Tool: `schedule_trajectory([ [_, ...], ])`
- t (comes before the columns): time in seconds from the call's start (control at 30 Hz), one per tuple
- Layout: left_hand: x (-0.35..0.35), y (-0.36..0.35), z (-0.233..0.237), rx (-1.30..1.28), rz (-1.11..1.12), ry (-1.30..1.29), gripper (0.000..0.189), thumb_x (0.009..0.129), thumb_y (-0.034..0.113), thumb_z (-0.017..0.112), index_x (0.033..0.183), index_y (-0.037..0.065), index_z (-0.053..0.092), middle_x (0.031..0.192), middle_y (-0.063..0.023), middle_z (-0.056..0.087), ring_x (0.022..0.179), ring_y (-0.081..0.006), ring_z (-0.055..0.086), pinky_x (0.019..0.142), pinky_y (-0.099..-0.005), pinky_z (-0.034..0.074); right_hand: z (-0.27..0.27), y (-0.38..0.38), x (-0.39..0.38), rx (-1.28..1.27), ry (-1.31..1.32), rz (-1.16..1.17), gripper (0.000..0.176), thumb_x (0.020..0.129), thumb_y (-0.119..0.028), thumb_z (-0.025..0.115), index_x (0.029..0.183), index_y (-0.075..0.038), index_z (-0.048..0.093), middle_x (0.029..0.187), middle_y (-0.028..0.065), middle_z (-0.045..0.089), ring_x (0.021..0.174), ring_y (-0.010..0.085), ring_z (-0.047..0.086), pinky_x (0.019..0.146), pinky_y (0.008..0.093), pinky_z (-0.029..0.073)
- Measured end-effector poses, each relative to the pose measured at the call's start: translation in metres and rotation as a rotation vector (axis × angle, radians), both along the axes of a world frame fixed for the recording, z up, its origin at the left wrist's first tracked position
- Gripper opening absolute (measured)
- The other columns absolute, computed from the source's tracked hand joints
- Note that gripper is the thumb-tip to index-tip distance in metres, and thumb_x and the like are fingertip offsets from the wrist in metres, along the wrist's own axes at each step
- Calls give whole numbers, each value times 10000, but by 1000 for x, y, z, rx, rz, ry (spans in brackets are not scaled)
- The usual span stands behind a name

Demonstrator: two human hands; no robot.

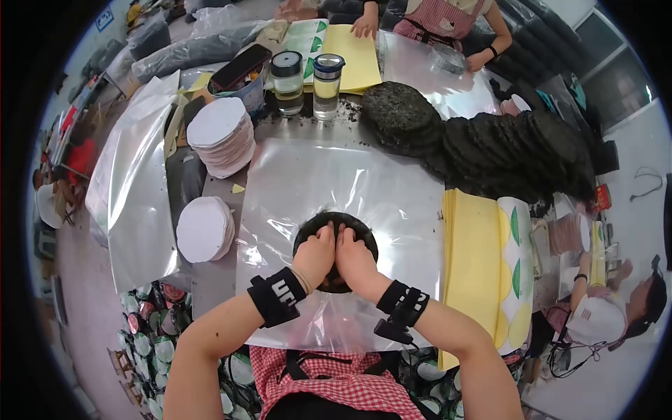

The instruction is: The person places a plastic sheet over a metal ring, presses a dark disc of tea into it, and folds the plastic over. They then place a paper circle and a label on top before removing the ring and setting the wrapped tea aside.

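A dark round cake (367,234), fibrous like pressed dried seaweed, lies on a clear plastic sheet (406,245) in front of me. My left hand (315,256) is over its left half, fingers curled and pressed together on it. Beside it, nearly touching, my right hand (355,259) has its fingers bent the same way on the right half. Both sets of fingertips meet near the cake's middle and are partly hidden. Each wrist wears a black band.
White paper discs (217,136) are stacked at left, with a lower stack (203,227) nearer. Yellow sheets (470,266) and green-white printed sheets (516,273) lie at right. Many dark cakes (504,150) stand behind. Two drink bottles (327,87) stand at the back. Other people sit across and right.
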State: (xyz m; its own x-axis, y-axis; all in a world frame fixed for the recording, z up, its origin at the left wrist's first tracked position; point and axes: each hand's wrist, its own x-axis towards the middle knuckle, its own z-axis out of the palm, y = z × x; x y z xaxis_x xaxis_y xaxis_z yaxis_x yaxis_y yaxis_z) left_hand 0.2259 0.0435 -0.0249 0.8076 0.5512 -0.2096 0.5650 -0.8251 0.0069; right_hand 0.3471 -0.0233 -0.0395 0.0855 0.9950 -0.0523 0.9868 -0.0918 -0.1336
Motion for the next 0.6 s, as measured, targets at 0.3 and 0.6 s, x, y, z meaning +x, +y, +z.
schedule_trajectory([
  [0.3, -15, -16, 30, -172, 46, -261, 892, 583, 275, 894, 1287, -77, 476, 1164, -162, 540, 1025, -312, 606, 877, -376, 527, -6, -3, 5, 74, 27, 31, 534, 836, -107, 652, 1281, 125, 468, 1025, 194, 548, 715, 279, 690, 576, 345, 593],
  [0.6, -125, -118, 84, 203, 1, -605, 303, 779, 218, 744, 1016, 50, 660, 1236, -139, 605, 1240, -347, 525, 1037, -521, 407, 25, -7, 8, -78, 15, 95, 1230, 442, -429, 937, 1382, 144, 388, 1157, 222, 524, 802, 282, 699, 684, 300, 580],
])
